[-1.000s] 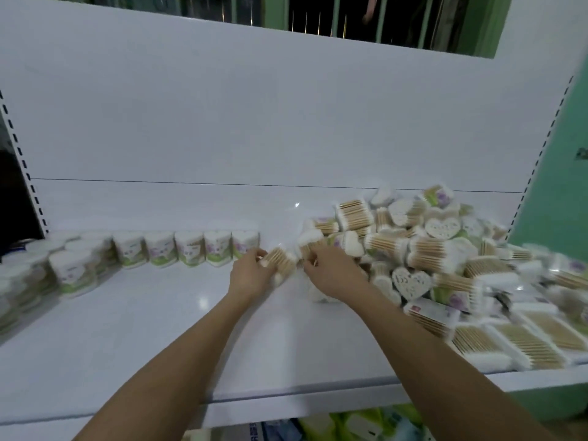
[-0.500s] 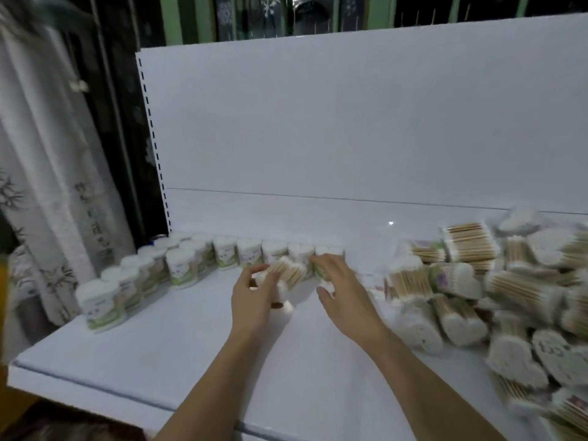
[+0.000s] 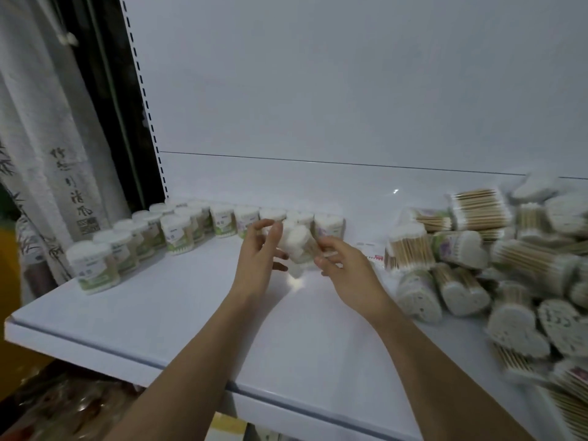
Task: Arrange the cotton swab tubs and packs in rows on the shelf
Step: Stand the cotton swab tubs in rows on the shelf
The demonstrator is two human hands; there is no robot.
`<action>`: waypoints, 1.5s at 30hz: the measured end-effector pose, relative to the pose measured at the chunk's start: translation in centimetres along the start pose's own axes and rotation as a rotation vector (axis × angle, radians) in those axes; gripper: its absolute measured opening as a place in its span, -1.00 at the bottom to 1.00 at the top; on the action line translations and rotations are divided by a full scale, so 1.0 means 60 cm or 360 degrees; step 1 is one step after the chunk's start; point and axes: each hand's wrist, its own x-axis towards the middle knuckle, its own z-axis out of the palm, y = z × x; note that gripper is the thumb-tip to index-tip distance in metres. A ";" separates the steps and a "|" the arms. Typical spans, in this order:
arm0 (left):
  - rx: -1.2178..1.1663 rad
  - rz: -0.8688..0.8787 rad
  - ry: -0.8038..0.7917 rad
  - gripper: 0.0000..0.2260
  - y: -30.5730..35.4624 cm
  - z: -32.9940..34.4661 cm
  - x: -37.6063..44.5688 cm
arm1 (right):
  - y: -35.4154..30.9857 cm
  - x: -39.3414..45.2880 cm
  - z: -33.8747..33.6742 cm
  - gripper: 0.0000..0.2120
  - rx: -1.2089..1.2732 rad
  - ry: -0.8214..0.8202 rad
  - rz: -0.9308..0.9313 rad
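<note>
1. A small shop, by the look of it: a white metal display shelf (image 3: 191,313) with a slotted upright (image 3: 143,100) for brackets.
2. Stock in bulk: rows of identical cotton swab tubs (image 3: 178,232) and a heap of packs (image 3: 496,265) (all retail-wrapped).

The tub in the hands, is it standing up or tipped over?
Tipped. The tub lies sideways between the left hand and right hand, its white end facing the camera, above the shelf.

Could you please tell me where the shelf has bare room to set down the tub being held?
Bare white shelf top spans from the upright tub row to the front edge, and between the last tub and the heap. Crowded: the right side, under the heap of heart-shaped cotton swab tubs.
</note>
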 end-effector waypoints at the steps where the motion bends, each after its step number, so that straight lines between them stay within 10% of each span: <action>1: 0.0047 0.0046 -0.0003 -0.70 0.001 0.001 -0.002 | -0.002 0.001 0.004 -0.81 0.0147 -0.0034 0.0073; 15: 0.0356 0.0223 -0.0028 -0.68 0.011 -0.028 -0.027 | -0.020 -0.015 0.036 -0.84 0.0155 -0.0134 0.0276; 23: 0.0912 0.0251 0.0331 -0.66 0.034 -0.190 -0.021 | -0.056 0.005 0.117 -0.70 -0.1068 -0.0545 0.0033; 30: 0.1256 0.0221 0.0508 -0.69 0.024 -0.264 -0.019 | -0.085 0.041 0.257 -0.53 -0.1348 -0.0812 0.0000; 45: 0.1986 0.0315 0.0269 -0.61 -0.001 -0.301 0.016 | -0.056 0.064 0.303 -0.60 -0.1107 -0.0478 -0.0095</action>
